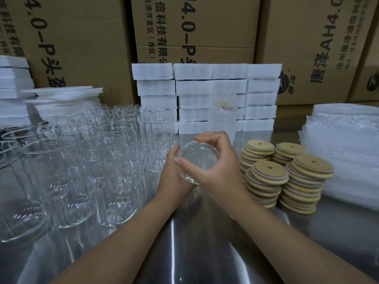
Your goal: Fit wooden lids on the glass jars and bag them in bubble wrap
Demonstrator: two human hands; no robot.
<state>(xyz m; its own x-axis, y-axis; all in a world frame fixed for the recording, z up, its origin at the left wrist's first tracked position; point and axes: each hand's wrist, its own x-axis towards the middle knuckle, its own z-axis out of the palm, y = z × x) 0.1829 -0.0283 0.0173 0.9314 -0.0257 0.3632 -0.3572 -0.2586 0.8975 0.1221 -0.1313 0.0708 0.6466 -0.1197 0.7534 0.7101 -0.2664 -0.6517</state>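
two bare forearms come in from 6 o'clock over a shiny metal table [205, 253]; they meet at the middle of the view, where both hands hold one glass jar [198, 158] above the table; the jar is tilted with its open mouth toward the camera and has no lid on it; the left hand [174, 177] cups it from 8 o'clock with fingers curled round its side and base; the right hand [219, 171] grips it from 3 o'clock, thumb across the near rim, fingers curled over the far rim.

from the held jar, a crowd of empty glass jars [92, 160] stands upright at 9 o'clock, packed close together; at 3 o'clock, four stacks of round wooden lids [287, 173] stand just beside one another, each lid with a small hole; beyond them, toward 2 o'clock, lies a pile of bubble wrap bags [348, 144].

at 12 o'clock a jar wrapped in bubble wrap [224, 119] stands upright, a wooden lid faintly showing through; right behind it rises a wall of white foam blocks [209, 95]; at 10 o'clock lie loose foam sheets [61, 95]; farthest back, printed cardboard boxes [82, 37] fill the view.
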